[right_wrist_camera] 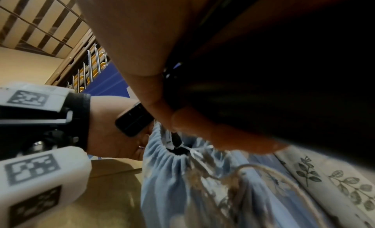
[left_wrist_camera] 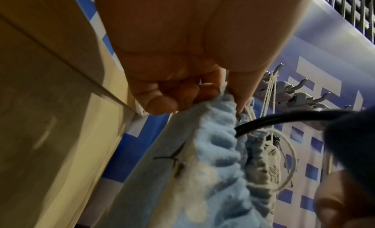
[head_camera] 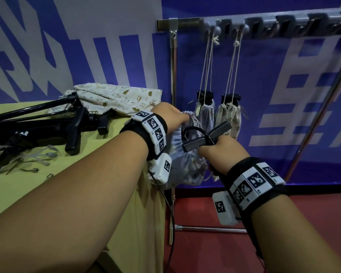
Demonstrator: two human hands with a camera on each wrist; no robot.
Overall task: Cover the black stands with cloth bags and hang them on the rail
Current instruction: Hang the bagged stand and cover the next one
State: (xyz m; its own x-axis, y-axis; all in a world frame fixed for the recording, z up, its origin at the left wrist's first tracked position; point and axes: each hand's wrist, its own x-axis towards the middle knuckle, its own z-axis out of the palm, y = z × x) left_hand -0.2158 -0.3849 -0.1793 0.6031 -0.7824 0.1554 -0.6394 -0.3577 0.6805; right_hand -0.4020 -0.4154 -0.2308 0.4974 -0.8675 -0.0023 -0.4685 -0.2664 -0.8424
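My left hand (head_camera: 182, 118) pinches the gathered rim of a light blue drawstring bag (head_camera: 182, 160) that hangs off the table's corner; the pinching fingers (left_wrist_camera: 182, 98) show in the left wrist view. My right hand (head_camera: 211, 148) grips a black stand (head_camera: 218, 128) just above the bag's mouth (right_wrist_camera: 178, 153), and the stand's lower part reaches into it. A black cable (left_wrist_camera: 263, 120) curves from the stand. Two covered stands (head_camera: 204, 113) (head_camera: 229, 115) hang by cords from the grey hook rail (head_camera: 264, 24).
The yellow-green table (head_camera: 28, 190) at the left carries more black stands (head_camera: 37, 123), a pile of printed cloth bags (head_camera: 116, 97) and small loose parts (head_camera: 41, 156). The rail's metal frame (head_camera: 173, 79) stands on the red floor (head_camera: 215, 253) before a blue banner.
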